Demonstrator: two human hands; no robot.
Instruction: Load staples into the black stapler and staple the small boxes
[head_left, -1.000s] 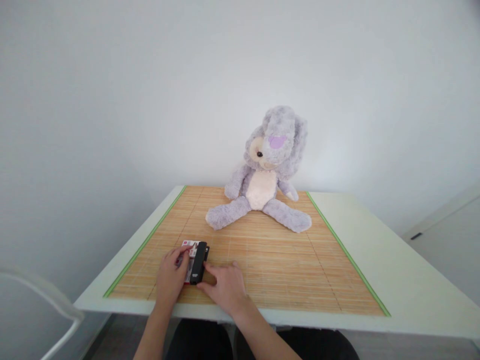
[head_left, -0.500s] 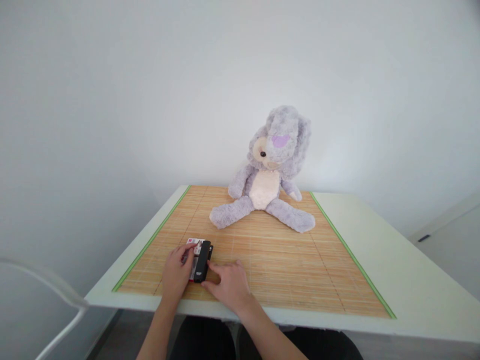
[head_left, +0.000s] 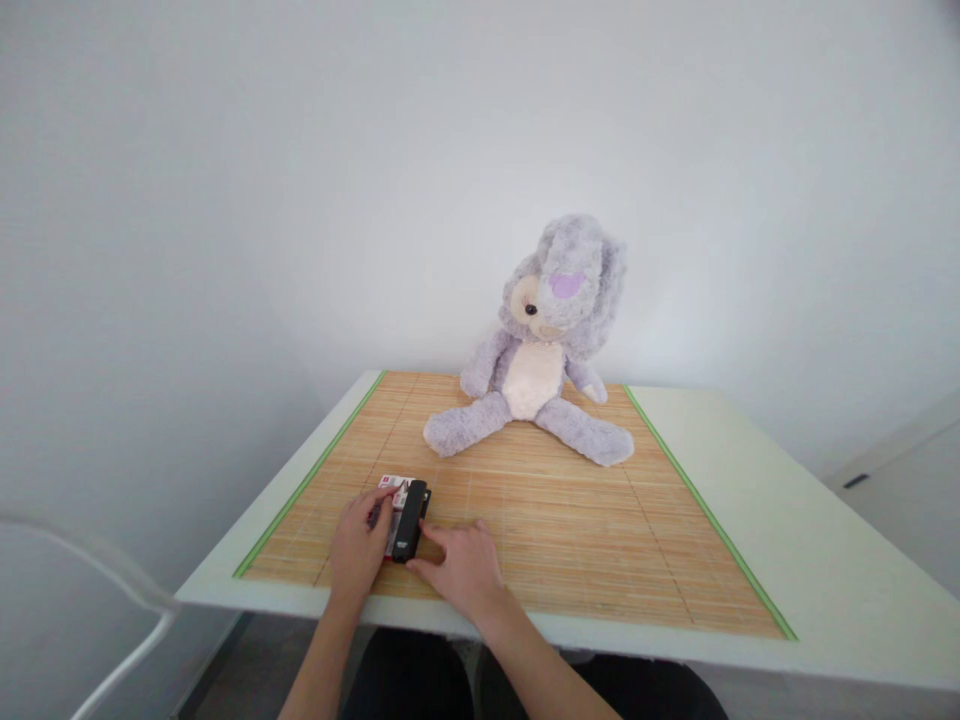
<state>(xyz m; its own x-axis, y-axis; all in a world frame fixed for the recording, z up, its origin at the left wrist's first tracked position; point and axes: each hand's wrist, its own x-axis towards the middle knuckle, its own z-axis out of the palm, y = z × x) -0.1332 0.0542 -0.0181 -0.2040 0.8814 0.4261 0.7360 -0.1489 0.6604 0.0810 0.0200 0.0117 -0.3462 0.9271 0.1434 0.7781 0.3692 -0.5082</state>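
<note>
A black stapler [head_left: 409, 522] lies lengthwise on the bamboo mat, near its front left. Under and beside it, on the left, is a white and red printed package [head_left: 394, 483], partly hidden by my fingers. My left hand [head_left: 360, 535] rests over the package's left side, its thumb and fingers drawn together on it. From the right, my right hand [head_left: 461, 565] holds the stapler's side and near end with thumb and index finger; its other fingers are loosely curled above the mat.
A grey plush rabbit [head_left: 532, 380] sits at the back of the bamboo mat [head_left: 555, 540], leaning near the wall, legs spread. The mat has green edges and covers much of a white table [head_left: 810, 560]. A white curved tube [head_left: 112, 570] stands at the left.
The whole view has shifted slightly, so things appear a little further right. Both hands keep their places at the stapler and package.
</note>
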